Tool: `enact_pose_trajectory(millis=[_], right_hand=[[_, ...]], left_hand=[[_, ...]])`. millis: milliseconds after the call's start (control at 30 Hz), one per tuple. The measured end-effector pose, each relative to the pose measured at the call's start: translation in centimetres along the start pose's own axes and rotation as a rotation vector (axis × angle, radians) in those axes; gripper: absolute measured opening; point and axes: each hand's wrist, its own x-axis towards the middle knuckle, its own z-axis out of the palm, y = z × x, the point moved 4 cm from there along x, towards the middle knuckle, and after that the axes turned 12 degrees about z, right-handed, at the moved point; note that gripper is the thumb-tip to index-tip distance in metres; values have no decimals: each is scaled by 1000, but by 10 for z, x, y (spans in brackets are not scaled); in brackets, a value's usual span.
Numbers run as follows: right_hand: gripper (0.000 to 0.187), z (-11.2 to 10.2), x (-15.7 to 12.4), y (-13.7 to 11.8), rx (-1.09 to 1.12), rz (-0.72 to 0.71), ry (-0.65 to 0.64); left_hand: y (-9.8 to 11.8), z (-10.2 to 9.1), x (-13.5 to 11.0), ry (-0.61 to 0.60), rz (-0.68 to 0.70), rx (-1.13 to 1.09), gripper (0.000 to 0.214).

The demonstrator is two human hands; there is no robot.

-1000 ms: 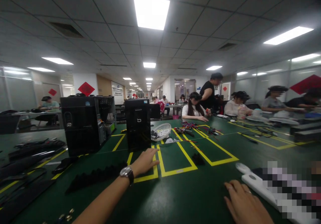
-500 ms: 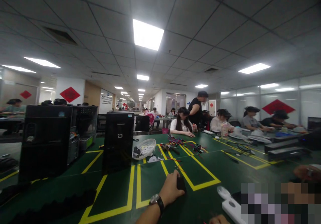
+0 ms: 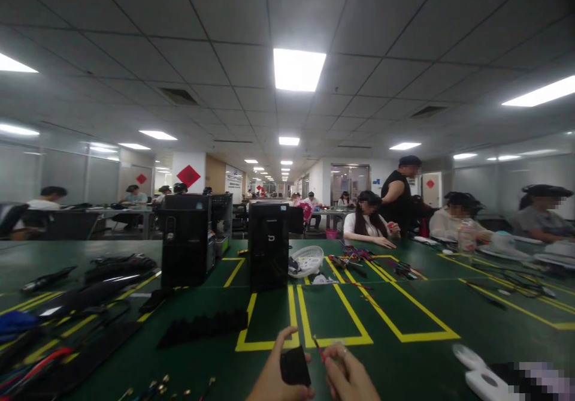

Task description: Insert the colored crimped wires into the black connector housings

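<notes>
At the bottom middle of the head view, my left hand [image 3: 275, 372] is closed round a small black block [image 3: 295, 366], thumb raised beside it. My right hand [image 3: 349, 376] sits right next to it, fingers pinched on a thin red wire [image 3: 318, 348] that sticks up between the two hands. Both hands hover just over the green table [image 3: 404, 305], near the yellow taped rectangles [image 3: 332, 314].
Two black computer towers [image 3: 268, 245] [image 3: 186, 246] stand ahead, with a white basket [image 3: 307, 261] beside them. Black foam [image 3: 204, 326], cables and tools lie left. A white device [image 3: 480, 377] lies at the right. Several people sit or stand at the far side.
My left hand drew the black block back from the taped rectangle toward me. My right hand came up beside it and pinched a red wire. The view swung left.
</notes>
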Motion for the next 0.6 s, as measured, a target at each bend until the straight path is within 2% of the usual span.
enact_pose_trajectory(millis=[100,200,300,400,600], right_hand=[[45,41,19,1,60,8,-64],[51,66,30,16,42,-1,-39],[55,71,28,28,-4,-24,22],[59,65,21,32,-14,25,21],[62,63,16,34,-10,54,-47]], left_hand=[[-7,-20,-4,8,108,-61,103],[-11,-27,-8,60,77,-249,85],[-7,-25,-13,161,-25,-410,68],[4,-24,-15,229,-53,-487,62],[6,-24,-14,216,-38,-578,56]])
